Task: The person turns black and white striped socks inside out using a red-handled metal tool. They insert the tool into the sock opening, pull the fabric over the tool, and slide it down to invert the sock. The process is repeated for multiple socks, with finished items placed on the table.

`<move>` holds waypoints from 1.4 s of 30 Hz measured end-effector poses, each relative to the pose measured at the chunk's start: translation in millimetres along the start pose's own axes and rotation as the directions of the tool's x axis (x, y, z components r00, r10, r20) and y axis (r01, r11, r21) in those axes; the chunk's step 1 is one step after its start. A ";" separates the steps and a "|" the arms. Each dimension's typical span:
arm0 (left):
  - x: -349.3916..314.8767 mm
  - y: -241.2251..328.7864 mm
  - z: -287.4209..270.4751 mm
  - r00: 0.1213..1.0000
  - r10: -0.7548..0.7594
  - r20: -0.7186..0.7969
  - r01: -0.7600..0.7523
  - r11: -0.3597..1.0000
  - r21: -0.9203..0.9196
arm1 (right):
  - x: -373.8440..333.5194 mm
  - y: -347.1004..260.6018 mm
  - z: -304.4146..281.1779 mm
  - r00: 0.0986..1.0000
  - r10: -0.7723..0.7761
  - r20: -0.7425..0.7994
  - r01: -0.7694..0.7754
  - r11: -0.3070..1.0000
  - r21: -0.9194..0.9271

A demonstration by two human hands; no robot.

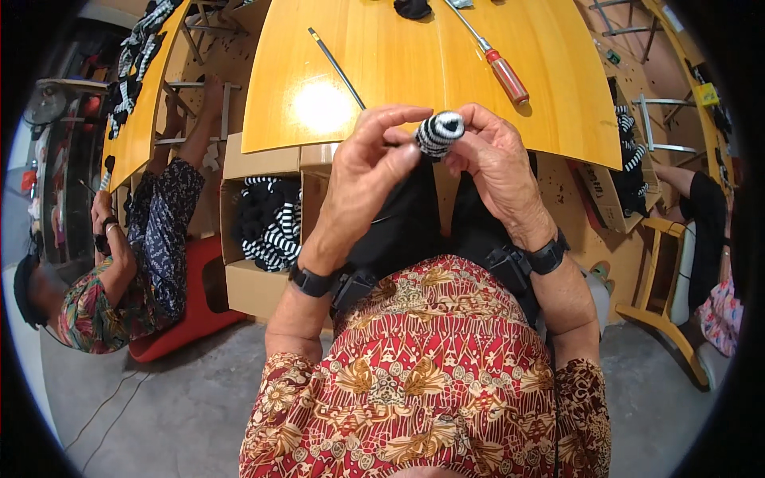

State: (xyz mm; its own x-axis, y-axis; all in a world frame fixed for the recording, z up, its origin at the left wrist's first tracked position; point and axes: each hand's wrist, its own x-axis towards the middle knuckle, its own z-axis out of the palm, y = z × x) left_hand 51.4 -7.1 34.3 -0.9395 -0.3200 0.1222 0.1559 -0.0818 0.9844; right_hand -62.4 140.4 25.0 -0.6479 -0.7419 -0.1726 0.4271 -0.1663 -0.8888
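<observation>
A small black-and-white striped knit tube (437, 137) is held up just off the near edge of the table, its round open end tilted toward the upper right. The thumb and fingers of my left hand (358, 163) pinch its left side. On the other side, my right hand (502, 167) grips it near the opening, with thumb and fingertips closed on the fabric. Whether it is a sock, a glove finger or something else, I cannot tell. Behind my left hand, a thin dark rod (335, 66) with a yellow tip lies on the table.
A red-handled screwdriver (507, 76) lies on the yellow table (414, 56), beyond my right hand. Black fabric (412, 8) sits at the far edge. Below left, a cardboard box (256, 296) holds striped knits. A person (119, 279) sits at left; another (713, 263) is at right.
</observation>
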 end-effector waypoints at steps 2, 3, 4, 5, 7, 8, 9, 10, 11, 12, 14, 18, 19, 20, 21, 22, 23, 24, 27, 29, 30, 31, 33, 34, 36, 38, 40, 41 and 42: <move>-0.7 4.6 1.2 0.997 0.054 0.050 -0.060 0.990 0.125 | 0.6 0.0 0.6 1.000 -0.011 -0.008 0.011 0.999 -0.039; -0.4 6.0 1.6 0.993 0.085 0.076 -0.097 0.979 0.182 | 0.1 0.2 1.7 1.000 -0.016 -0.014 0.015 0.998 -0.063; -0.1 1.7 2.9 0.993 0.066 0.095 -0.081 0.983 0.166 | -0.2 1.5 6.9 0.999 -0.040 -0.019 0.039 0.999 -0.023; 0.7 -1.1 5.1 0.992 0.047 0.114 -0.064 0.986 0.151 | -0.3 3.7 9.9 0.998 -0.062 -0.020 0.060 0.994 -0.092; 2.5 0.3 12.0 0.998 -0.066 -0.014 0.065 0.997 -0.049 | -1.5 -0.3 15.2 0.997 -0.075 0.020 0.077 0.948 -0.308; 5.1 -5.1 11.4 0.996 -0.072 -0.059 0.064 0.991 -0.118 | -2.4 -5.2 15.4 0.999 -0.025 0.036 0.035 0.952 -0.304; 6.8 -9.5 10.0 0.991 -0.081 -0.107 0.060 0.981 -0.186 | -2.1 -9.9 15.2 0.988 -0.143 0.056 0.152 0.876 -0.458; 8.4 -11.5 9.0 0.984 -0.097 -0.148 0.069 0.981 -0.182 | -1.2 -15.2 13.8 0.963 -0.253 0.097 0.259 0.761 -0.595; 12.4 -11.9 8.6 0.981 -0.124 -0.147 0.077 0.954 -0.291 | 0.5 -19.9 10.6 0.923 -0.350 0.156 0.352 0.612 -0.708; 15.1 -10.8 7.6 0.977 -0.158 -0.143 0.091 0.916 -0.391 | 9.6 -24.4 -0.4 0.836 -0.522 0.169 0.406 0.381 -0.831; 16.8 -5.3 3.4 0.948 -0.289 -0.133 0.161 0.796 -0.583 | 28.9 -39.2 -30.5 0.668 -0.674 0.316 0.354 -0.085 -0.931; 21.5 -11.1 -8.4 0.946 -0.322 -0.033 0.189 0.633 -0.751 | 55.1 -27.4 -63.5 0.798 -0.562 0.218 0.142 -0.176 -0.974; 23.9 -14.7 -10.6 0.952 -0.306 0.010 0.193 0.575 -0.795 | 59.9 -23.9 -68.2 0.792 -0.569 0.222 0.126 -0.204 -0.971; 25.9 -16.3 -11.5 0.957 -0.285 0.054 0.200 0.514 -0.834 | 63.4 -20.8 -72.0 0.786 -0.576 0.226 0.109 -0.231 -0.967; 27.6 -15.1 -10.1 0.945 -0.328 0.005 0.174 0.488 -0.855 | 64.0 -19.9 -70.9 0.800 -0.571 0.185 0.088 -0.193 -0.977; 30.3 -11.6 -7.3 0.928 -0.371 -0.040 0.147 0.463 -0.874 | 62.5 -19.6 -69.2 0.812 -0.565 0.144 0.066 -0.155 -0.986; 32.7 -9.0 -5.8 0.907 -0.413 -0.084 0.117 0.438 -0.891 | 59.7 -19.5 -67.6 0.824 -0.558 0.102 0.043 -0.118 -0.992; 34.3 -7.0 -6.8 0.910 -0.407 -0.079 0.100 0.402 -0.910 | 54.3 -20.0 -65.4 0.835 -0.547 0.064 0.090 0.022 -0.996; 42.1 -7.9 -13.4 0.921 -0.387 -0.053 0.059 0.272 -0.960 | 17.3 -23.4 -57.0 0.876 -0.481 -0.042 0.203 0.446 -0.872; 44.7 -13.4 -21.8 0.924 -0.380 -0.041 0.027 0.172 -0.985 | -20.7 -34.4 -44.3 0.895 -0.446 -0.024 0.242 0.530 -0.813; 45.2 -12.9 -24.4 0.923 -0.376 -0.075 -0.003 0.188 -0.982 | -39.4 -40.9 -38.4 0.895 -0.446 0.021 0.253 0.469 -0.846; 47.3 -12.4 -25.2 0.923 -0.373 -0.099 -0.024 0.201 -0.979 | -54.1 -42.6 -36.7 0.897 -0.436 0.070 0.290 0.463 -0.837; 48.9 -12.3 -25.8 0.924 -0.364 -0.119 -0.045 0.206 -0.978 | -77.1 -43.8 -36.6 0.892 -0.420 0.166 0.364 0.452 -0.815; 49.3 -12.7 -25.3 0.926 -0.360 -0.115 -0.045 0.198 -0.979 | -84.8 -42.8 -34.4 0.902 -0.396 0.170 0.357 0.468 -0.808; 49.1 -12.9 -24.4 0.934 -0.343 -0.100 -0.039 0.180 -0.983 | -92.4 -38.7 -33.7 0.890 -0.400 0.216 0.396 0.446 -0.803; 48.7 -12.8 -24.0 0.945 -0.318 -0.079 -0.028 0.162 -0.986 | -93.1 -33.4 -34.1 0.874 -0.409 0.264 0.439 0.429 -0.789; 49.2 -8.6 -20.1 0.938 -0.334 -0.096 -0.033 0.189 -0.981 | -93.5 -32.6 -33.8 0.887 -0.370 0.277 0.423 0.407 -0.810; 49.3 -6.3 -18.2 0.934 -0.342 -0.105 -0.035 0.203 -0.979 | -94.0 -32.9 -32.9 0.904 -0.338 0.263 0.392 0.405 -0.826; 49.1 -5.0 -17.2 0.932 -0.346 -0.107 -0.034 0.210 -0.977 | -94.2 -32.6 -32.3 0.919 -0.305 0.249 0.362 0.401 -0.842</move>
State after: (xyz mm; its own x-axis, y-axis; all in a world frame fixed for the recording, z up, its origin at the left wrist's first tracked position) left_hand 9.7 -38.7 33.2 -0.8971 -0.3708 -0.2404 0.3626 -0.9286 0.0791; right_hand -35.7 236.7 56.6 -0.5688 -0.7929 0.2187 -0.5936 0.2117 -0.7764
